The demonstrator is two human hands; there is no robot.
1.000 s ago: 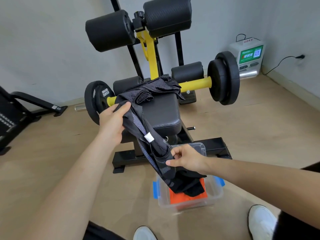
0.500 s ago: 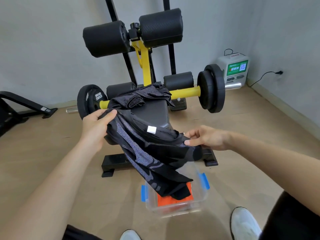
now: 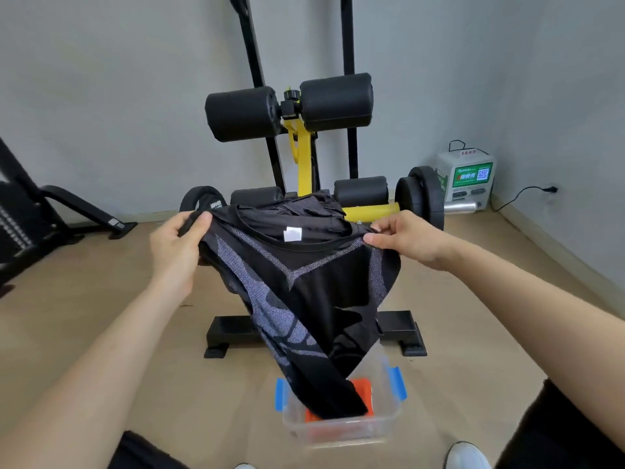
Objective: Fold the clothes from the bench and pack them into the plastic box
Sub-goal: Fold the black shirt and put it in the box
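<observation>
Pale wooden floor (image 3: 101,316) and a grey wall (image 3: 118,96) frame a black and yellow bench (image 3: 302,157), whose seat is mostly hidden behind a black shirt (image 3: 324,289) that is held up in the air in front of it. The shirt is gripped at its neckline: one shoulder is clutched by the left hand (image 3: 176,247), with fingers curled round the fabric, and the other is pinched between the thumb and fingers of the right hand (image 3: 406,240). A white label (image 3: 293,234) is seen inside the collar. The lower part of the shirt hangs twisted, and its hem is draped into the plastic box (image 3: 338,431), which is set on the floor just in front of the bench's foot bar and in which an orange garment (image 3: 362,389) is already laid. A second dark garment (image 3: 314,206) is left bunched at the far end of the bench seat. The step in hand is judged to be the spreading of the shirt before folding, so the task is perhaps midway. For the next move the twisted hem would need to be lifted clear of the box and shaken flat, after which the sides could be folded inward; if this is skipped, a lumpy fold is likely.
</observation>
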